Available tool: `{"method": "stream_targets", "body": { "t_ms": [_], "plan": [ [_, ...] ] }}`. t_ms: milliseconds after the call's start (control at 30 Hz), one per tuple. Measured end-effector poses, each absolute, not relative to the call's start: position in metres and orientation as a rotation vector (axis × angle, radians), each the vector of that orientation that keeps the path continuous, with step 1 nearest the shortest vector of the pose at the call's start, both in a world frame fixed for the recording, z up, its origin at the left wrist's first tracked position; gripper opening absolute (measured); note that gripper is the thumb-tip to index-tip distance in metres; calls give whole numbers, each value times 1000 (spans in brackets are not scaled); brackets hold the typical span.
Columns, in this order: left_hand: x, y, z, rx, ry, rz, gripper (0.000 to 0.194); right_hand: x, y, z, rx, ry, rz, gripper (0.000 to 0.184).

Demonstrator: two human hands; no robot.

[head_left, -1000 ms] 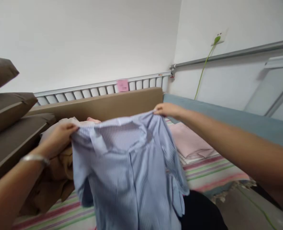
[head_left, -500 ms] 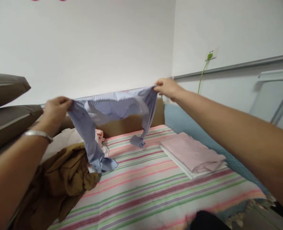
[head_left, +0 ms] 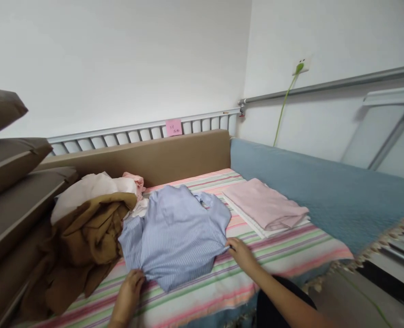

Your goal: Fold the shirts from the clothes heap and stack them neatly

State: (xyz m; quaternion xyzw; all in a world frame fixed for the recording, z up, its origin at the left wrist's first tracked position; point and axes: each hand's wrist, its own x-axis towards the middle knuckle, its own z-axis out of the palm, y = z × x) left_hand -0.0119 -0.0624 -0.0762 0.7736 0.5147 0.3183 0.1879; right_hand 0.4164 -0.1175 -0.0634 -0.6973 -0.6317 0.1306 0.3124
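Nearest, the left hand (head_left: pixel 130 288) pinches the lower left edge of the blue striped shirt (head_left: pixel 181 232), fingers closed on the cloth; the right hand (head_left: pixel 237 253) pinches its right edge. The shirt lies spread on the striped cover (head_left: pixel 236 282), between brown clothing (head_left: pixel 92 232) and folded pink cloth (head_left: pixel 266 205). Beyond stands a tan backrest (head_left: pixel 174 157).
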Motion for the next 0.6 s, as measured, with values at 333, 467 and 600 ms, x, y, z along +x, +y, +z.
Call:
{"method": "stream_targets", "body": {
  "t_ms": [333, 467, 600],
  "plan": [
    [-16, -114, -74, 2164, 1390, 960, 51, 441, -147, -66, -1729, -1549, 497, 16],
    [0, -152, -69, 2192, 1272, 770, 44, 462, -169, -76, -1736, -1521, 541, 18],
    [1, -163, -57, 2136, 1244, 622, 34, 482, -186, -71, -1764, -1592, 646, 20]
  ]
}}
